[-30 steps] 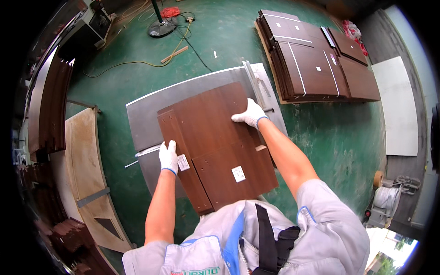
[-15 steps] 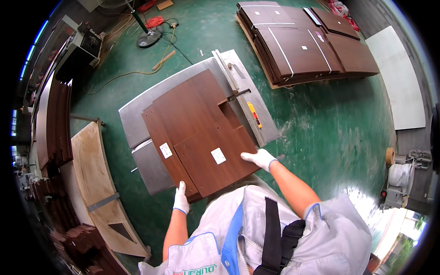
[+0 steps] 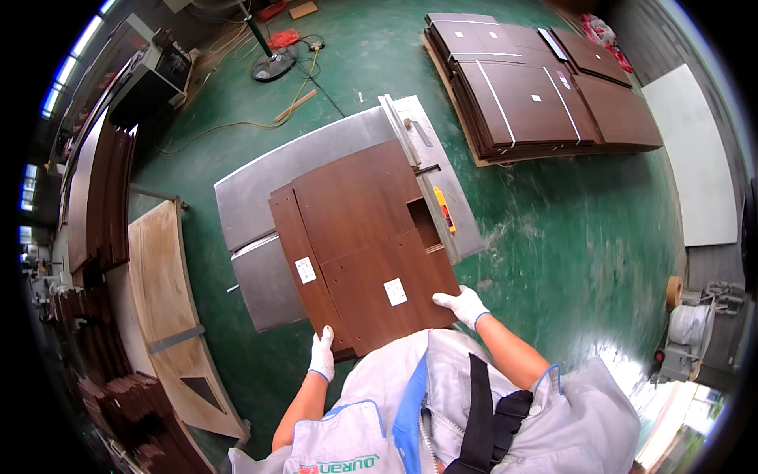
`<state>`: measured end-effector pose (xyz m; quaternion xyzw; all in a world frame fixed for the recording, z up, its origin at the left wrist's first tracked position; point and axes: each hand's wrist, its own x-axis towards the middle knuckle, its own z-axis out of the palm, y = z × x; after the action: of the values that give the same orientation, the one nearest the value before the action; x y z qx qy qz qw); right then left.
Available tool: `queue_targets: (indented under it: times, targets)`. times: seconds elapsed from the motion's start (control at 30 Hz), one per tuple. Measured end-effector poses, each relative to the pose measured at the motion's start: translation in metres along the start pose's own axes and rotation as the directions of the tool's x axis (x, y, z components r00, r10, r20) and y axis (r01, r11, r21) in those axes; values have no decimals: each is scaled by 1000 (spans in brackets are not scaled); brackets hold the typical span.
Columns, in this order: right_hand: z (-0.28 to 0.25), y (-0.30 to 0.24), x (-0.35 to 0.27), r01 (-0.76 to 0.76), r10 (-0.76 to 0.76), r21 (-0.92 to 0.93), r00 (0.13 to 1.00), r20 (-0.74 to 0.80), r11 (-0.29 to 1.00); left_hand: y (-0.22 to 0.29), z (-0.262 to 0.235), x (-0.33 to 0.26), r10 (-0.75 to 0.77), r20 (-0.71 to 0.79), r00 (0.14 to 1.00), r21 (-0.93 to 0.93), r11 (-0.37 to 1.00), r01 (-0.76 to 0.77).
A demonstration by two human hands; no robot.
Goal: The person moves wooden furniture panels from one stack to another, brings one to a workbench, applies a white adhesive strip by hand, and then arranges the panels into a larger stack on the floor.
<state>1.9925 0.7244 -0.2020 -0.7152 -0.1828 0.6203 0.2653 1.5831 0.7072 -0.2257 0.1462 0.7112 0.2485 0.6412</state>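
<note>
Several brown panels (image 3: pixel 355 245) lay together on a grey counter (image 3: pixel 276 300), directly in front of the person. Long narrow one ran down the left side; wider faces sat right of it, with a square notch at the right edge. Two white labels (image 3: pixel 395 291) on top, one on the narrow piece, one on the near wide piece.

Left hand (image 3: pixel 322 351), white glove: at the near left corner, thumb up against the edge. Its other fingers were mostly hidden, so couldn't tell how closed they were. Right hand (image 3: pixel 463 305), also gloved: holding the near right corner, thumb on the top face, rest of the fingers out of sight below the edge.

Metal rail (image 3: pixel 403 130) ran along the right of the panels; yellow-and-red tool (image 3: pixel 444 209) sat just beside it. Further out, on green floor (image 3: pixel 553 229): strapped panel stack (image 3: pixel 529 103) far right, fan base (image 3: pixel 272 67) and yellow cord (image 3: pixel 229 126) far left. Pale wooden board (image 3: pixel 162 276) stood left of the counter, well apart.
</note>
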Motion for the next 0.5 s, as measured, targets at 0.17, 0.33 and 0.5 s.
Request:
queue_targets:
  times: [0.17,0.33,0.5]
  targets:
    - [-3,6,8,-54,53,15,998,34,998,6,3,-8,55,-17,998,28,998,-54]
    - [-25,-18,10,-2,-37,-395,995,-90,919,99,-34,27,175,-121,977,428,897,-108]
    - [-75,-25,27,47,-193,-446,938,-287,894,200,-110,175,666,-548,506,664,715,-221]
